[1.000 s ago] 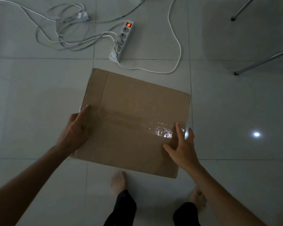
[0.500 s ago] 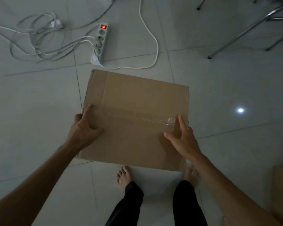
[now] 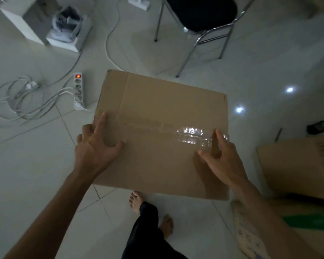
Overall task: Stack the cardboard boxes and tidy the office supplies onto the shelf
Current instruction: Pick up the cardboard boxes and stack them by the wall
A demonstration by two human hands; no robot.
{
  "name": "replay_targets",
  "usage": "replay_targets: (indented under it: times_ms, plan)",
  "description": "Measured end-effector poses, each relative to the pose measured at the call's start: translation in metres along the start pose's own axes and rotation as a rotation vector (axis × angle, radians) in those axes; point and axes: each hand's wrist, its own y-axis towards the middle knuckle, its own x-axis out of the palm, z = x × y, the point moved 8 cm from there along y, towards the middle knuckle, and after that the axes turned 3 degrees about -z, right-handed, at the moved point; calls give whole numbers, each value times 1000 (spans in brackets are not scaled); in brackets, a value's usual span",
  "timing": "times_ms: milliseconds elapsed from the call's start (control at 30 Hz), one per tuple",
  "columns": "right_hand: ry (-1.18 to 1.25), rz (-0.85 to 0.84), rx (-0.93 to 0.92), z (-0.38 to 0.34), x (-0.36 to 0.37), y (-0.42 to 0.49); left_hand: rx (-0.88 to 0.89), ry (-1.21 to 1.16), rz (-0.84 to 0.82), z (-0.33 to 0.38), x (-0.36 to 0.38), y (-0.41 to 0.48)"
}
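Above the tiled floor (image 3: 26,165) we hold the cardboard box (image 3: 163,113) level, its taped face up, over our bare feet. Our left hand (image 3: 95,148) grips its left edge, thumb on top. Our right hand (image 3: 224,156) grips the right edge beside the shiny tape (image 3: 191,134). A second carton (image 3: 295,165) lies just to the right, and a power strip (image 3: 78,91) and a chair (image 3: 200,14) stand beyond.
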Motion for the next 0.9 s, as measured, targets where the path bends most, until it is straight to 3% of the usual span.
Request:
replay_targets:
  times_ms: [500,900]
  plan:
    - [76,375,10,25,-210,-270,360,59,145,186,-123,-211]
    - [157,713,156,58,-271,-464,761,64,143,270,-169,-330]
